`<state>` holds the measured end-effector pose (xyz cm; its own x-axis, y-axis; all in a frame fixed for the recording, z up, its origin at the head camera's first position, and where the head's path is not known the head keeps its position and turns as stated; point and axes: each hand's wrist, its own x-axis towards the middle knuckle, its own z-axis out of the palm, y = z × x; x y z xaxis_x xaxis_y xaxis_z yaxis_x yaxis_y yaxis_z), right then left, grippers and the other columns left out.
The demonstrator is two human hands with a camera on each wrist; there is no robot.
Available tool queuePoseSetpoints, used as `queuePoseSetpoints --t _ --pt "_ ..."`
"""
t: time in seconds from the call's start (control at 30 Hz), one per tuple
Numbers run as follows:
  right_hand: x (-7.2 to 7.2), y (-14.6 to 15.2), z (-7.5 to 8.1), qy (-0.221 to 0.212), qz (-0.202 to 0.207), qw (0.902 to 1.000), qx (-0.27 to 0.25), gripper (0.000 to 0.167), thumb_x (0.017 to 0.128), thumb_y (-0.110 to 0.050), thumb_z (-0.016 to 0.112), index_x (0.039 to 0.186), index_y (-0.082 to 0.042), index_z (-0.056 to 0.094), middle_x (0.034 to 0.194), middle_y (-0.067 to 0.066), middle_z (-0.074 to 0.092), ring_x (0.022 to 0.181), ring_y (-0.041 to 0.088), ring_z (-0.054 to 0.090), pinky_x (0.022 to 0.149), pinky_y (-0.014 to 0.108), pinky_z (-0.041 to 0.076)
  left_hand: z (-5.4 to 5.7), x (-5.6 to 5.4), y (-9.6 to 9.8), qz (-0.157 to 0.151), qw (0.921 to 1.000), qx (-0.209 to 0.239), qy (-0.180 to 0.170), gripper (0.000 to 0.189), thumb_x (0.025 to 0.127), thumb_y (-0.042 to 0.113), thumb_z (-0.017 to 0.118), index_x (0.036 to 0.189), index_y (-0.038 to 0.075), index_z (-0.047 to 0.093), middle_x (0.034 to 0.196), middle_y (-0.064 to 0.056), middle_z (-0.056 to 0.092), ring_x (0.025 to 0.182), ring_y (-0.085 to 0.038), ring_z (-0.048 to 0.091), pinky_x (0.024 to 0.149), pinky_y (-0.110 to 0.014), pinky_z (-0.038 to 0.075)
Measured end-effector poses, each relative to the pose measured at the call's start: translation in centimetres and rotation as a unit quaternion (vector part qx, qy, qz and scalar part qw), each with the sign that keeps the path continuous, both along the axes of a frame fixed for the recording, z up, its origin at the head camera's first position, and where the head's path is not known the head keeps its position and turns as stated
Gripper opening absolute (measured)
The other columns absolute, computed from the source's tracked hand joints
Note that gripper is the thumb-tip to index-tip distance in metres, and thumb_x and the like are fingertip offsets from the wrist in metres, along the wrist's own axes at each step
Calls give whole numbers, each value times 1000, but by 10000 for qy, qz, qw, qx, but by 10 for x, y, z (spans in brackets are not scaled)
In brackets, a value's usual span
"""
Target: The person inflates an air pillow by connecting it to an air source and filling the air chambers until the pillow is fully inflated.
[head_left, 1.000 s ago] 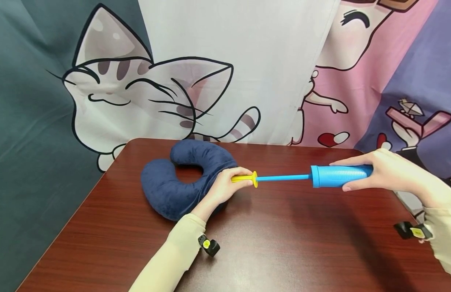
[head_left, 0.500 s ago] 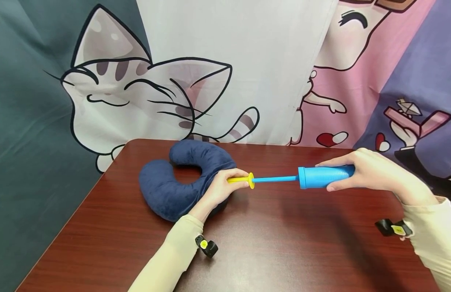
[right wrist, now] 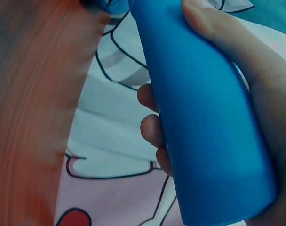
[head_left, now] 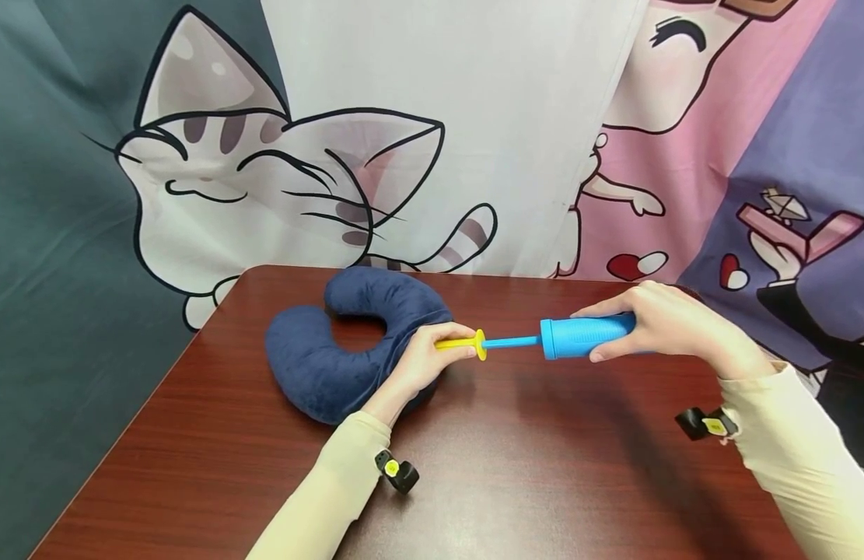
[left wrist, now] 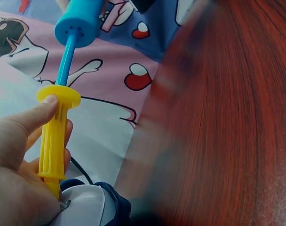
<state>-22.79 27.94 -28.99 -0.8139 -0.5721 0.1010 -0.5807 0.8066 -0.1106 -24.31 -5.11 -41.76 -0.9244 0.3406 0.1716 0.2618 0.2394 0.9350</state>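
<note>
Both hands hold a blue hand pump [head_left: 578, 337] level above the table. My left hand [head_left: 428, 354] grips its ribbed yellow handle [left wrist: 53, 141], the thumb lying against the round flange. A thin blue rod [head_left: 512, 342] runs from that flange into the cylinder, partly drawn out. Wrapped round the far part of the blue cylinder is my right hand [head_left: 673, 319], thumb on one side and fingertips [right wrist: 152, 129] on the other. A navy U-shaped neck pillow [head_left: 320, 389] lies beside the left hand, which overlaps its right side. A pale surface with a navy edge [left wrist: 84, 207] shows below the handle.
The dark red-brown wooden table [head_left: 543, 467] spreads beneath everything. A printed cartoon cloth [head_left: 473, 78] hangs right behind its back edge. Small black cameras sit on both sleeves, the left one [head_left: 398, 472] close above the tabletop.
My right hand has moved left with the blue cylinder, so less of the rod shows between cylinder and handle. The left hand and neck pillow have stayed nearly still.
</note>
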Motion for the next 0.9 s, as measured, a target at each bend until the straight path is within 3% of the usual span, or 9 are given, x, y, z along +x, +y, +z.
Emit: queuePoseSetpoints --t 0.63,0.9 --pt "-24 -55 -18 -478 345 9982 -80 59 70 -67 78 119 -35 72 88 -16 73 72 3 56 64 25 46 1 -1 3 74 9998 98 -164 27 88 17 75 114 10 73 113 -8 73 93 -14 62 81 -24 52" --pt "-28 -69 -23 -546 480 9973 -75 57 72 -63 79 120 -33 72 93 -13 74 74 4 57 64 25 46 1 0 4 122 9999 -25 -25 27 87 17 76 114 11 73 113 -6 73 96 -16 62 82 -26 51"
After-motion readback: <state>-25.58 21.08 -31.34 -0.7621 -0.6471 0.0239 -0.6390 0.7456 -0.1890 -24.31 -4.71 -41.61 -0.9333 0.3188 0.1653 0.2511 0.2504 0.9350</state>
